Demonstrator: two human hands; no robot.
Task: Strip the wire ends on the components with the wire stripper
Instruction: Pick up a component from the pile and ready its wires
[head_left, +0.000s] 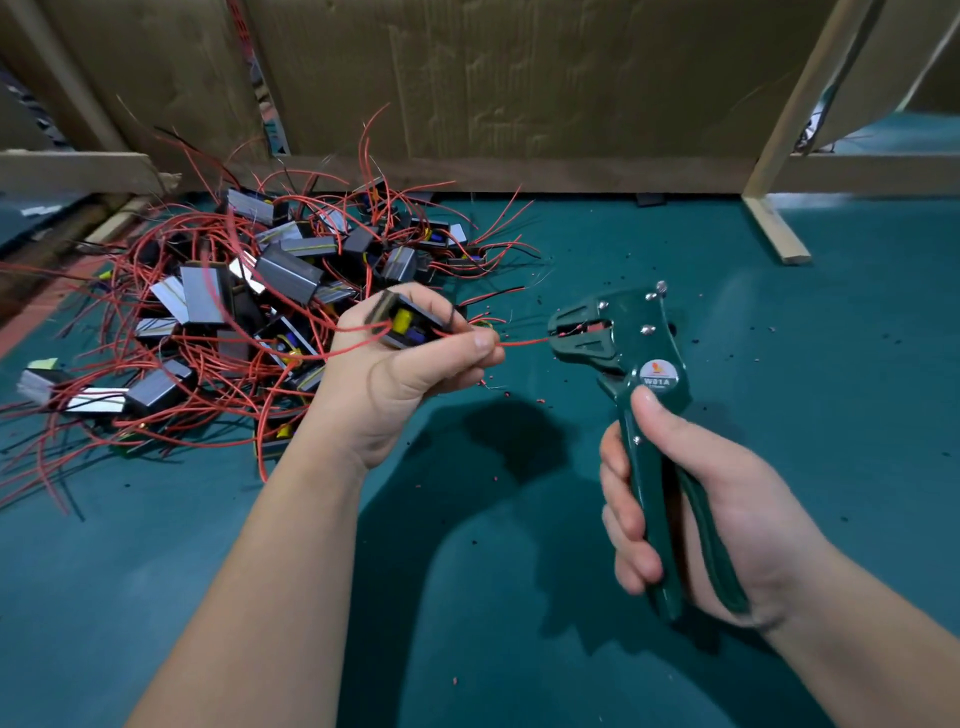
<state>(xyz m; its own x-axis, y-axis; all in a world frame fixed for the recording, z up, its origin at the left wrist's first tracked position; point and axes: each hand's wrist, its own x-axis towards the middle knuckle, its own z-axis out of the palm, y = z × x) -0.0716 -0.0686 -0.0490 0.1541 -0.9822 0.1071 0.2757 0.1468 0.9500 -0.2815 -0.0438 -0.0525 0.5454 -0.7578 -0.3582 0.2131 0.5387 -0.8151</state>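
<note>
1. Left hand (405, 374): fingers curled round one component (408, 323), a black block with yellow winding, held above the desk (519, 649). Thumb and forefinger pinch a red wire (522, 342) coming off that component.
2. The wire runs rightward from the pinch. Its tip reaches the mouth of the wire stripper (631, 332); whether the tool clamps it cannot be told.
3. Right hand (727, 509): clenched on the stripper's two green handles, fingers wrapped round the front one, thumb lying up the tool's body just below the round label. Head of the tool points left, toward the left hand.
4. A short red piece sits inside the stripper's head.
5. Pile of components (234, 291) with tangled red leads lies on the desk, behind and left of the left hand.
6. Small red insulation scraps (540, 401) lie scattered on the desk between and below the hands.
7. Cardboard wall (519, 78) stands along the desk's far edge; a wooden strut (774, 228) leans at right.
</note>
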